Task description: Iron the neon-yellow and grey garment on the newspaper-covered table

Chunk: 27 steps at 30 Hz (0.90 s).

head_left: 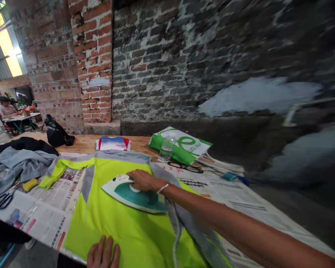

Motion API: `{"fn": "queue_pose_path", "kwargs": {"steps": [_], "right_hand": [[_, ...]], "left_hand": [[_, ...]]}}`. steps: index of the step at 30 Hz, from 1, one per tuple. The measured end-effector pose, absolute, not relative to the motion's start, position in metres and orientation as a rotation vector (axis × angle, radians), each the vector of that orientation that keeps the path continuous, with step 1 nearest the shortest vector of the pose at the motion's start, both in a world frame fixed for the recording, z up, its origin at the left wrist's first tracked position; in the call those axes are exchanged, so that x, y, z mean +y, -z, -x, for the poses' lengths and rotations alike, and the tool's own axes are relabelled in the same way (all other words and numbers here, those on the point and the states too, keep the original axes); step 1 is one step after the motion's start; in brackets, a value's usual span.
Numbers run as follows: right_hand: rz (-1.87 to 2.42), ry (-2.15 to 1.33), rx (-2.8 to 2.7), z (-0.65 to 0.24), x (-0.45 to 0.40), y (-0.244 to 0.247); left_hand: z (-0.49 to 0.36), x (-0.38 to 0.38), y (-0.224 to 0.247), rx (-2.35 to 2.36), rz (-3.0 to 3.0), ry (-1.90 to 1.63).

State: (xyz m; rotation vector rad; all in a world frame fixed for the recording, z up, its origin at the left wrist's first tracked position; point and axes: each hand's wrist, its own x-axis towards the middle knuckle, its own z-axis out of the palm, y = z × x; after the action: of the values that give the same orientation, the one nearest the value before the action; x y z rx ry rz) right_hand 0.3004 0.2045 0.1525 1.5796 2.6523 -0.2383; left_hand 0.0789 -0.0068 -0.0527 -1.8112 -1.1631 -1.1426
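A neon yellow shirt with grey panels (120,219) lies spread flat on newspaper. On it sits a white and teal steam iron (136,195), its tip pointing left. My right hand (145,180) is shut around the iron's handle, partly hiding it. A braided white cord (176,238) drops from the iron's rear across the shirt. My left hand (103,253) rests on the shirt's lower part near the bottom of the view, fingers apart and holding nothing.
Newspaper (226,197) covers the wooden table (80,145). Left of the shirt lie grey cloth (19,163), black scissors (4,199) and a yellow sponge (30,184). Behind stand a drinking glass (166,149), a green bag (180,145) and a black bag (56,132). A brick wall (92,63) rises beyond.
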Motion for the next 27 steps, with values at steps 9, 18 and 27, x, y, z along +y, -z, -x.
{"fn": "queue_pose_path", "kwargs": {"steps": [9,18,27], "right_hand": [[-1.54,0.263,2.638,-0.257,0.092,-0.16],[-1.562,0.073,2.589,-0.246,0.131,-0.156],[-1.904,0.04,2.483,-0.249,0.255,-0.163]], "left_hand": [[-0.073,-0.012,0.046,-1.191,1.889,1.124],[-0.074,-0.019,0.03,-1.183,1.927,1.054],[-0.077,-0.021,0.029,-1.213,1.946,1.067]]}}
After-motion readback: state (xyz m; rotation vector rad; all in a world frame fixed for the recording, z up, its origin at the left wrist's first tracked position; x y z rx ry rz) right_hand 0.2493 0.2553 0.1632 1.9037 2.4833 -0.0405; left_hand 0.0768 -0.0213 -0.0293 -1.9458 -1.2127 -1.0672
